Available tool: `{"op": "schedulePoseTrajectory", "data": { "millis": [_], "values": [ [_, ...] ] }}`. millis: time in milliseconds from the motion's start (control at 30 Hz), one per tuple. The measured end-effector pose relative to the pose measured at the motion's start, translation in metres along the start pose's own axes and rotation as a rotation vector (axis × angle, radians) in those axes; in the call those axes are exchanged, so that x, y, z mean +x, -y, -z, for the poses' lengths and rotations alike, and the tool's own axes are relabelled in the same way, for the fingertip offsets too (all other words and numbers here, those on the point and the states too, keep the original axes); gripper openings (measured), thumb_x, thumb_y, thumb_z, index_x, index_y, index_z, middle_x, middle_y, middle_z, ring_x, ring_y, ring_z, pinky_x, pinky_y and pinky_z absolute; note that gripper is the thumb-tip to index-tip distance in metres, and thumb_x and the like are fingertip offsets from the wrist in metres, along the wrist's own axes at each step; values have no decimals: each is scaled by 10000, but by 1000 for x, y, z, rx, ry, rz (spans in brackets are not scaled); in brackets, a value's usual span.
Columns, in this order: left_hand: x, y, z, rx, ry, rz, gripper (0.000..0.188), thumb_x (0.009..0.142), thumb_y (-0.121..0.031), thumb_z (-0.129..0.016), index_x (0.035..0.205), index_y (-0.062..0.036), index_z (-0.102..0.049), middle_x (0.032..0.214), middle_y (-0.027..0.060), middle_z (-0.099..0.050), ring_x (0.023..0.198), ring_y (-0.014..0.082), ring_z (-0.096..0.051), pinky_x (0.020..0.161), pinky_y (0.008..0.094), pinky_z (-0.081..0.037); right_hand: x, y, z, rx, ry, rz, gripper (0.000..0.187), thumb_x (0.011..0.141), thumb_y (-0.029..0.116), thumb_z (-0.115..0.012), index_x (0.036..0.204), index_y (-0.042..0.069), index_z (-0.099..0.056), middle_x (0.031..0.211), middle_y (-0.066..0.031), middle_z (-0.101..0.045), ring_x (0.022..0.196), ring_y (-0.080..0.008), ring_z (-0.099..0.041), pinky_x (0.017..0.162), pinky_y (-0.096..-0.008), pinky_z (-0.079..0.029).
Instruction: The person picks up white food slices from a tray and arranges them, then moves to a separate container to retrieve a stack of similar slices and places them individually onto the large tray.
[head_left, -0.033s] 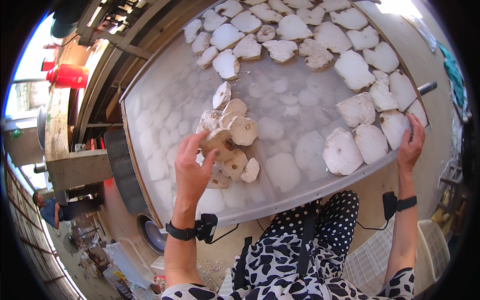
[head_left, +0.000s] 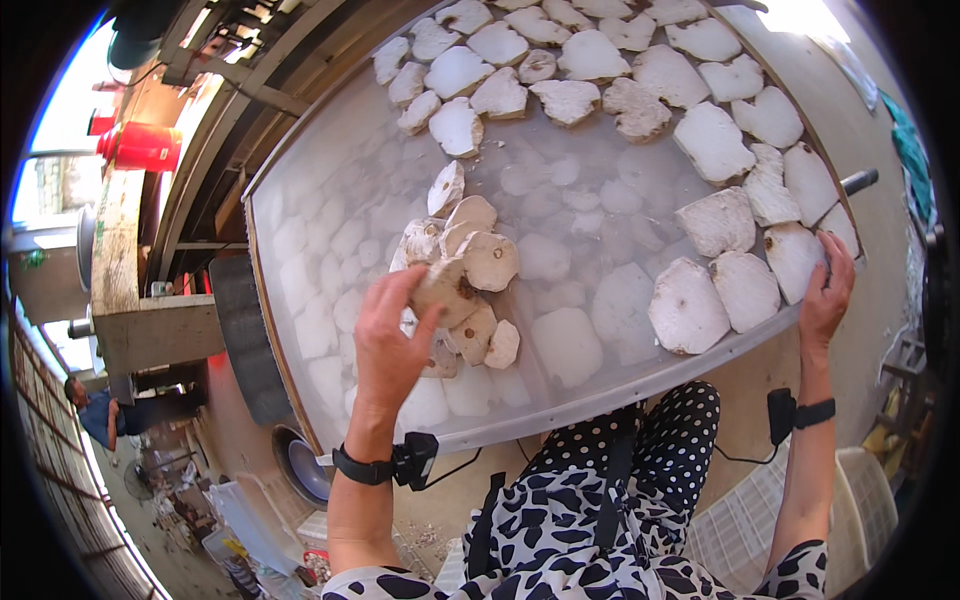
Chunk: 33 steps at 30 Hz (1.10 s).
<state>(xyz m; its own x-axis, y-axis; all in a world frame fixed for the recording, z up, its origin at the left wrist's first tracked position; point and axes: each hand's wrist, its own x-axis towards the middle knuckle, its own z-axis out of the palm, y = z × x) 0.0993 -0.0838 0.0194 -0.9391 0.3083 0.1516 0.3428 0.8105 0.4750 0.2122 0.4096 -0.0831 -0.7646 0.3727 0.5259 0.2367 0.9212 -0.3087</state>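
My left hand (head_left: 392, 325) pinches a pale slice with a brown-spotted face (head_left: 443, 292) between thumb and fingers; it is tilted and blurred. Beneath and around that slice lies a loose heap of similar slices, among them a round one (head_left: 490, 262) with a small brown ring and a small oval one (head_left: 503, 344). At the right edge, my right hand (head_left: 827, 300) curls its fingers and thumb at the side of a whitish slice (head_left: 792, 258) in the laid-out group. All lie on a translucent, mesh-like tray surface (head_left: 480, 395), with more slices dimly visible below it.
Flat white slices (head_left: 594, 55) spread side by side over the far and right parts of the tray. A red container (head_left: 140, 147) stands on a wooden bench at left. Plastic crates (head_left: 740, 515) sit below right, a basin (head_left: 300, 465) below left. Another person (head_left: 100, 412) is far left.
The slice in my left hand has tipped and blurred slightly, its brown face less plain. My right hand stays at the same slice.
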Motion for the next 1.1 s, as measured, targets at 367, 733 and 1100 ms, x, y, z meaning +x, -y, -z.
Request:
{"op": "schedulePoseTrajectory", "data": {
  "millis": [367, 733, 1100],
  "values": [
    [10, 59, -8, -235, -91, 236, 498, 777, -158, -715, 1222, 6, -562, 1080, 147, -646, 965, 242, -616, 842, 347, -494, -2, -15, -11, 64, -86, 28, 259, 888, 2, -493, 1081, 54, -659, 1179, -91, -612, 1122, -270, -551, 983, -363, -423],
    [13, 49, -36, -73, -146, 23, 721, 665, -192, -774, 1296, 6, -486, 1006, 174, -642, 936, 270, -634, 839, 350, -500, -1, -19, -18, 33, -115, 62, 220, 901, 15, -477, 1020, 22, -662, 1120, -110, -638, 1089, -267, -569, 969, -359, -424],
    [32, 81, -28, -875, -213, 533, 575, 815, -53, -679, 1319, 70, -431, 1024, 137, -617, 886, 194, -613, 749, 286, -518, 0, -14, -16, 47, -119, 89, 206, 863, 28, -475, 948, 25, -662, 1062, -92, -649, 1023, -267, -576, 934, -354, -423]
  ]
}}
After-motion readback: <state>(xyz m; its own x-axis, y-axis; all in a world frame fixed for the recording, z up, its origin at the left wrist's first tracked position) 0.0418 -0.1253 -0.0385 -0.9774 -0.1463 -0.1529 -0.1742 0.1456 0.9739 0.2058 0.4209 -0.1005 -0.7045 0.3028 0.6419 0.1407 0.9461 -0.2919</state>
